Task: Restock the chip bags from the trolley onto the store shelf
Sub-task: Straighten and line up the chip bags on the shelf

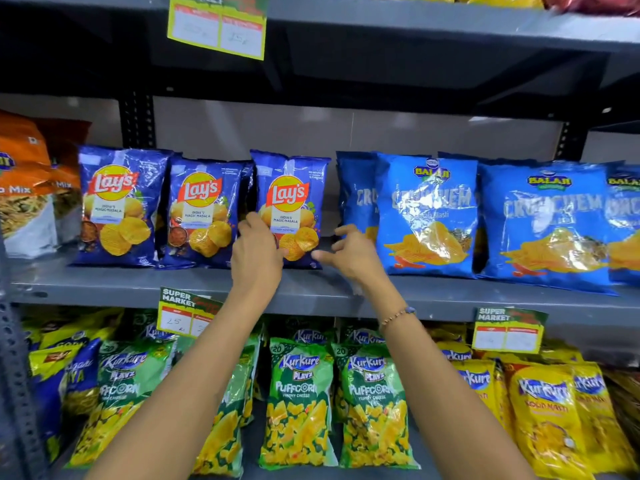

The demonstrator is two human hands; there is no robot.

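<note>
Three dark blue Lay's chip bags stand upright in a row on the grey middle shelf [138, 285]. The rightmost Lay's bag [289, 199] is between my hands. My left hand [254, 254] rests against its lower left corner, fingers curled on the bag's edge. My right hand [349, 252] hovers at its lower right corner with fingers spread, thumb near the bag's bottom. The middle Lay's bag [202, 213] and the left Lay's bag [117, 202] stand untouched. The trolley is out of view.
Light blue Balaji bags [426, 213] fill the shelf to the right, orange mix bags [24, 181] the far left. Green Kurkure Puffcorn bags [298, 403] and yellow Kurkure bags [543, 420] sit on the shelf below. Price tags [180, 315] hang from the shelf edges.
</note>
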